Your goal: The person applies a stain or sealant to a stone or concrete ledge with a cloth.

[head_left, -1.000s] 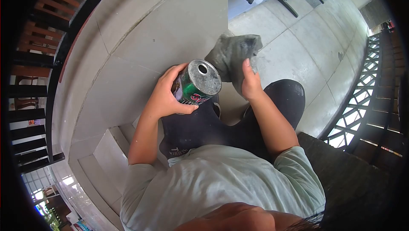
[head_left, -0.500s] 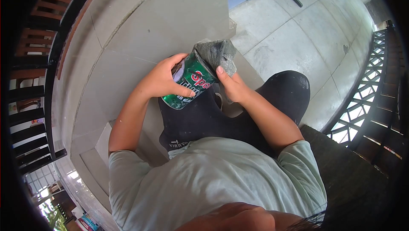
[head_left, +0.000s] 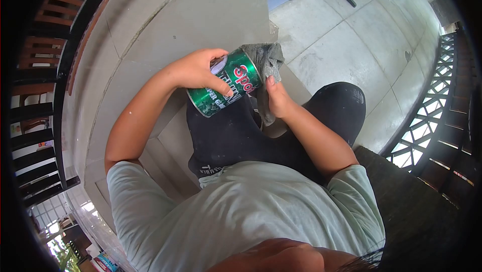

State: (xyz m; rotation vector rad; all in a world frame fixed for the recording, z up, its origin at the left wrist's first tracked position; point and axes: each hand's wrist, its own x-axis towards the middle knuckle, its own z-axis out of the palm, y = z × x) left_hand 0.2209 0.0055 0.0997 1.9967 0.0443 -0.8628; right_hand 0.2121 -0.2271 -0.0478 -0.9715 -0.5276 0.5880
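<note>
A green labelled can (head_left: 240, 79) lies tilted above my lap, its top end pointing up and to the right. My left hand (head_left: 203, 71) is wrapped round its side, thumb across the label and fingers over the far edge. Against the can's upper end my right hand (head_left: 279, 99) presses a grey cloth (head_left: 266, 53), thumb on top. The cloth covers that end, and a fold of it hangs down below my right hand. My right fingers are mostly hidden behind the cloth.
My dark trousers (head_left: 221, 141) are under the can. Beyond my knees lie a smooth grey tiled ledge (head_left: 201, 16) and a pale tiled floor (head_left: 346, 46). A dark slatted railing (head_left: 37, 106) runs along the left, and a lattice fence (head_left: 427, 101) along the right.
My left hand has turned the can and raised it a little, so more of the label faces up. The cloth has shifted slightly to the right, with more hanging down.
</note>
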